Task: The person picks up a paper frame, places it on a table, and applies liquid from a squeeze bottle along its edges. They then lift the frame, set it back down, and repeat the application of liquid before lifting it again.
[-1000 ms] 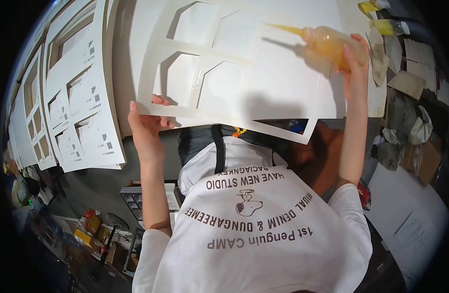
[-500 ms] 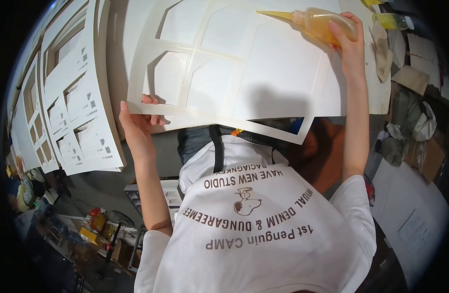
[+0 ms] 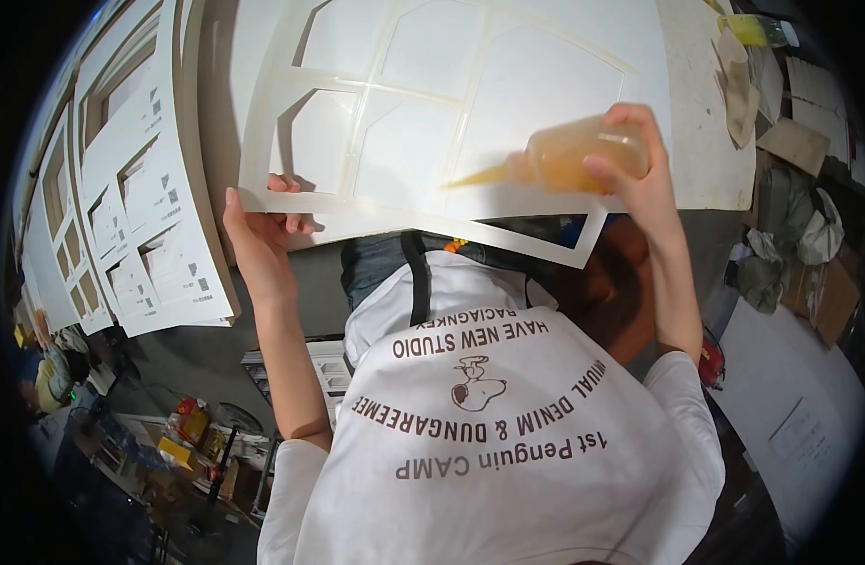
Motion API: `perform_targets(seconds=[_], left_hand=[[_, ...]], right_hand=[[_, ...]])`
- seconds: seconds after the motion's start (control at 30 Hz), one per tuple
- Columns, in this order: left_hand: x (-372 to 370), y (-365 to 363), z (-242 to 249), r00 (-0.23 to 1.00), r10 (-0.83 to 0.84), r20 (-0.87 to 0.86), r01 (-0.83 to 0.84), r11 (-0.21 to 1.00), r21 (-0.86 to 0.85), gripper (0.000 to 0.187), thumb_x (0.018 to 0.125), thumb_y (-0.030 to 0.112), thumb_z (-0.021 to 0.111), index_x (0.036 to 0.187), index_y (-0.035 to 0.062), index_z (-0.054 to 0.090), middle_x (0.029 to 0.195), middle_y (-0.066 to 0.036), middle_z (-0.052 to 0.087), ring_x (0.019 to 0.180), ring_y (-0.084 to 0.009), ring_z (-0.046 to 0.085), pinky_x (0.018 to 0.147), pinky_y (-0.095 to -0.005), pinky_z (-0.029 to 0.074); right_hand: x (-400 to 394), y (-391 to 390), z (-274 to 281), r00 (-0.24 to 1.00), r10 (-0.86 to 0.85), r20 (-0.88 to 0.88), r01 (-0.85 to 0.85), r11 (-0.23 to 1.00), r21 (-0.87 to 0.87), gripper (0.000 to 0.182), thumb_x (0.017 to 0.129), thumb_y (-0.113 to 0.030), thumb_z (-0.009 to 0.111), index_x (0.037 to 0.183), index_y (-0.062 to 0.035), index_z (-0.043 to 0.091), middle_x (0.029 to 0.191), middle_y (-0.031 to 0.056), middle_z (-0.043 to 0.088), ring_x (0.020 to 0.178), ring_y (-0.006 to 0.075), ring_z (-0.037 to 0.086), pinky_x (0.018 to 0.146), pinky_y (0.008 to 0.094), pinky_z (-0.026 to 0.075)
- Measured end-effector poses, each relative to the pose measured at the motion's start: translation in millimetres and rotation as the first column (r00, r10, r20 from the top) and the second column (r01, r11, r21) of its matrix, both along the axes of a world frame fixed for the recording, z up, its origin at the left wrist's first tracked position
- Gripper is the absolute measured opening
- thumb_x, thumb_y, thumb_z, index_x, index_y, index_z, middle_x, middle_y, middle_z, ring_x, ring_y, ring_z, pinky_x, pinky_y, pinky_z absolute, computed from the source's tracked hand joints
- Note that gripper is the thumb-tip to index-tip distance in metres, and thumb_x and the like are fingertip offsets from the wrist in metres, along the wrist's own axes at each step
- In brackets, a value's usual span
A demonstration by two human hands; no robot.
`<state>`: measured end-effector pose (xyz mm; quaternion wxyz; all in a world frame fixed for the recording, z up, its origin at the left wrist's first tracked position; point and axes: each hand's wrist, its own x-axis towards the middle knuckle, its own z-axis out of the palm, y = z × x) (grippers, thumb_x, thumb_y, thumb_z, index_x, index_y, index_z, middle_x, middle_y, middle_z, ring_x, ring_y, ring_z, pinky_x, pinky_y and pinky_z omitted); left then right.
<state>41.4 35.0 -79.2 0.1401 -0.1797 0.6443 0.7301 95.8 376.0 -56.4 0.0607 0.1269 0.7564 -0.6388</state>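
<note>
My right hand (image 3: pixel 640 169) is wrapped around a squeeze bottle (image 3: pixel 583 155) of amber liquid, tilted sideways. Its long yellow nozzle (image 3: pixel 475 176) points left, over the lower part of a white cut-out card sheet (image 3: pixel 249 169). This sheet has several window openings with angled corners, and glossy strips run along the bars between them. At the sheet's lower left corner, my left hand (image 3: pixel 268 240) grips the edge, with fingertips showing at the border and in the nearest opening. The sheet's lower right corner (image 3: pixel 588 247) hangs over the table's front edge.
Stacks of printed cut-out cards (image 3: pixel 174 254) stand at the left. On the table's right side lie a beige cloth-like strip (image 3: pixel 736 89) and a bottle of yellow liquid (image 3: pixel 757 31). Cardboard pieces (image 3: pixel 792 153) and crumpled bags (image 3: pixel 818 231) sit beyond the right edge.
My right hand has brought the squeeze bottle down and left, from the sheet's upper part to its lower border. My left hand keeps its grip, and the sheet has shifted slightly.
</note>
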Motion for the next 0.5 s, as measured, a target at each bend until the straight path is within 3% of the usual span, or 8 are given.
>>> perform_targets(seconds=[0.1,0.23,0.33,0.43,0.5], left_hand=[[0.1,-0.1,-0.7,1.000,0.005,-0.009,-0.005,1.000,0.005,0.047,0.089,0.044,0.027,0.082,0.0044,0.050,0.078,-0.007,0.052,0.053,-0.0104,0.040,0.050,-0.0256,0.040],[0.5,0.1,-0.9,1.000,0.002,-0.008,-0.002,1.000,0.011,0.047,0.089,0.045,0.028,0.082,0.0043,0.051,0.077,-0.007,0.051,0.053,-0.0104,0.040,0.050,-0.0255,0.040],[0.2,0.2,-0.7,1.000,0.001,-0.011,-0.001,1.000,0.016,0.047,0.089,0.045,0.028,0.082,0.0043,0.051,0.077,-0.007,0.051,0.053,-0.0104,0.040,0.050,-0.0250,0.040],[1.9,-2.9,-0.5,1.000,-0.009,-0.018,0.010,1.000,0.028,0.047,0.088,0.046,0.030,0.083,0.0044,0.050,0.081,-0.007,0.051,0.053,-0.0104,0.039,0.052,-0.0251,0.039],[3.5,-3.1,1.7,0.999,-0.016,-0.031,0.017,0.999,0.029,0.047,0.088,0.047,0.031,0.084,0.0047,0.050,0.083,-0.007,0.051,0.054,-0.0105,0.039,0.052,-0.0255,0.040]], right_hand=[[15.0,-9.4,-5.7,0.998,0.017,-0.065,-0.019,0.999,-0.041,0.038,0.073,-0.010,0.071,0.101,-0.0102,0.045,0.087,-0.0001,0.051,0.077,0.0072,0.052,0.052,0.0185,0.043],[18.6,-10.2,4.6,0.977,-0.214,-0.010,0.212,0.973,-0.095,0.041,0.073,-0.007,0.070,0.104,-0.0097,0.043,0.087,0.0009,0.051,0.077,0.0084,0.053,0.061,0.0198,0.046],[23.3,-13.9,-2.1,0.972,-0.198,-0.123,0.198,0.980,-0.013,0.042,0.073,-0.007,0.070,0.104,-0.0091,0.042,0.090,0.0012,0.051,0.079,0.0088,0.053,0.065,0.0201,0.046],[33.3,-16.5,-7.5,0.987,-0.049,-0.151,0.048,0.999,-0.006,0.042,0.074,-0.007,0.070,0.105,-0.0088,0.042,0.091,0.0010,0.051,0.082,0.0089,0.052,0.067,0.0205,0.046],[37.7,-16.2,-9.3,0.992,-0.064,-0.113,0.056,0.996,-0.071,0.047,0.072,-0.011,0.071,0.108,-0.0091,0.041,0.091,0.0008,0.049,0.083,0.0089,0.050,0.070,0.0205,0.044]])
